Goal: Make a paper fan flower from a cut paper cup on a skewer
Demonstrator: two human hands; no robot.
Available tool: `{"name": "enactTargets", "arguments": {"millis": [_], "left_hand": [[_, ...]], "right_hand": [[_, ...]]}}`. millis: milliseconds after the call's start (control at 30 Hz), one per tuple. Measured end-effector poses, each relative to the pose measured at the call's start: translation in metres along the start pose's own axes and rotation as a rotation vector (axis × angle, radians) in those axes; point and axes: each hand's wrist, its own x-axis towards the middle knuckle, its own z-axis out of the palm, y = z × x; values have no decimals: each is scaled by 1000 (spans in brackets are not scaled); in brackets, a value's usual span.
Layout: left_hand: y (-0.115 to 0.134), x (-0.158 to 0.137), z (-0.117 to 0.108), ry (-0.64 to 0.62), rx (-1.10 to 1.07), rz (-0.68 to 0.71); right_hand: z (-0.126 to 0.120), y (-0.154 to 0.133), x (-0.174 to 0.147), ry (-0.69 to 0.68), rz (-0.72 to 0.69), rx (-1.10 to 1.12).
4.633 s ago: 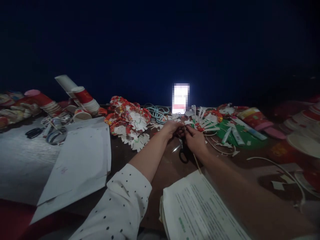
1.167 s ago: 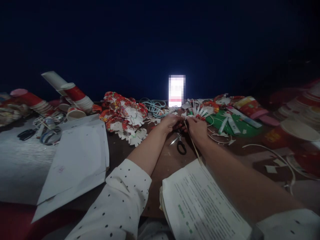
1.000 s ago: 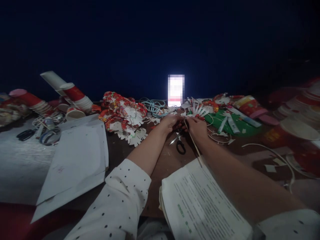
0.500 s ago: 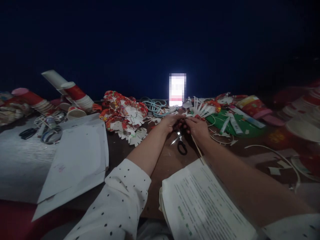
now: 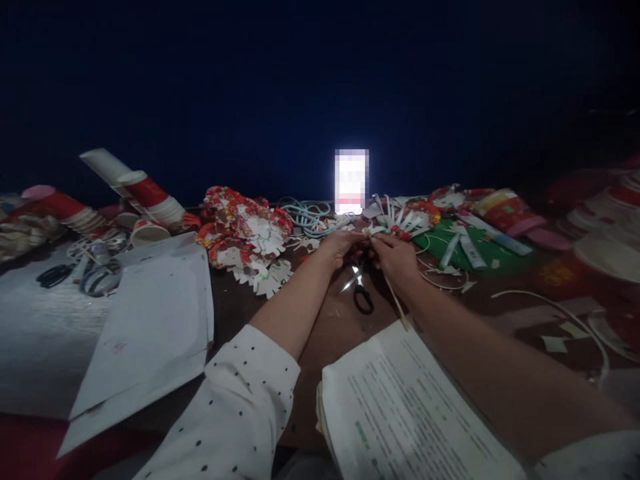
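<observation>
My left hand (image 5: pixel 345 247) and my right hand (image 5: pixel 395 253) meet over the middle of the table, fingers closed and fingertips together. A small whitish bit (image 5: pixel 369 232) shows at the fingertips; its kind is too small to make out. From beneath my right hand a thin pale stick (image 5: pixel 397 299) runs down toward the printed papers; whether the fingers grip it I cannot tell. Just below both hands lie scissors (image 5: pixel 363 300) with black handles, blades partly showing. Beyond the hands sits a red and white piece cut into strips (image 5: pixel 400 217).
At left are white sheets (image 5: pixel 150 320), a tape roll (image 5: pixel 100 277) and stacked paper cups (image 5: pixel 153 197). Cut paper flowers (image 5: pixel 265 233) and a blue cord (image 5: pixel 305 213) lie behind. A lit phone (image 5: pixel 351 180) stands at back. Glue-like tubes (image 5: pixel 470 250) rest at right; printed papers (image 5: pixel 400 400) lie in front.
The view has shifted slightly. My hands stay together in nearly the same place, and the whitish bit at the fingertips shows more clearly.
</observation>
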Motion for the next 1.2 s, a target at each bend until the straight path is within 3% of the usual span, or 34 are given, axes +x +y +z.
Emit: {"name": "enactTargets", "arguments": {"millis": [300, 433, 733, 1000, 1200], "left_hand": [[-5, 8, 2, 67, 82, 92], [-6, 9, 3, 96, 89, 121], [-4, 1, 9, 84, 81, 80], [-4, 1, 14, 81, 122, 68], [-8, -1, 17, 105, 109, 113]], "right_hand": [[-1, 2, -5, -38, -171, -217], [0, 2, -3, 42, -215, -249], [4, 4, 7, 179, 4, -117], [7, -5, 6, 307, 46, -58], [8, 0, 12, 311, 68, 39]]}}
